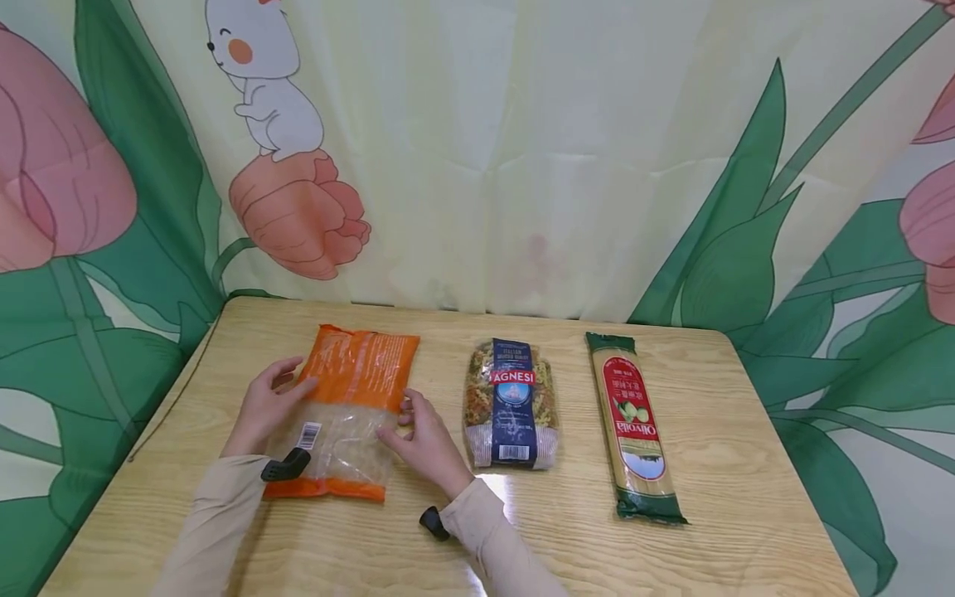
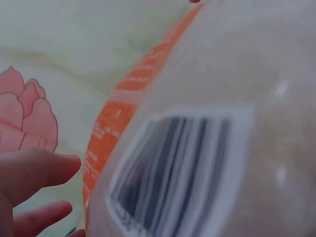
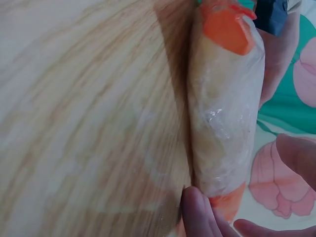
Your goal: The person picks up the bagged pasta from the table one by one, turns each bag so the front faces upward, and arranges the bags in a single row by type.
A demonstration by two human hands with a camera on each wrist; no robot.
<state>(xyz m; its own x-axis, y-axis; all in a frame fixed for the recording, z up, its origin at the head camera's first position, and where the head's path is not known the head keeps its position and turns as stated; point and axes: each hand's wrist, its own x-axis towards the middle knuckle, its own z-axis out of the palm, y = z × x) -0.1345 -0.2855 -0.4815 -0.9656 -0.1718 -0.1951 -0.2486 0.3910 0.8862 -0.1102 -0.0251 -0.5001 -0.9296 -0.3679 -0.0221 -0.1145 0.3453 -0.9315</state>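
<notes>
An orange and clear plastic food bag (image 1: 351, 414) with pale contents and a barcode label lies flat at the left of the table. At its left edge is my left hand (image 1: 270, 404), thumb reaching over the orange part, fingers loosely bent. The left wrist view shows the barcode label (image 2: 180, 168) close up, with these fingers (image 2: 39, 173) beside the bag. My right hand (image 1: 429, 439) is at the bag's right edge, thumb over the clear part. In the right wrist view, its fingertips (image 3: 195, 207) are low down by the bag's side, near the tabletop.
Right of the bag lies a pasta bag (image 1: 512, 406) with a blue AGNESI label. Farther right is a long spaghetti pack (image 1: 634, 427) with green ends and a red label. Behind the wooden table (image 1: 739, 464) hangs a flower-printed curtain (image 1: 552, 166).
</notes>
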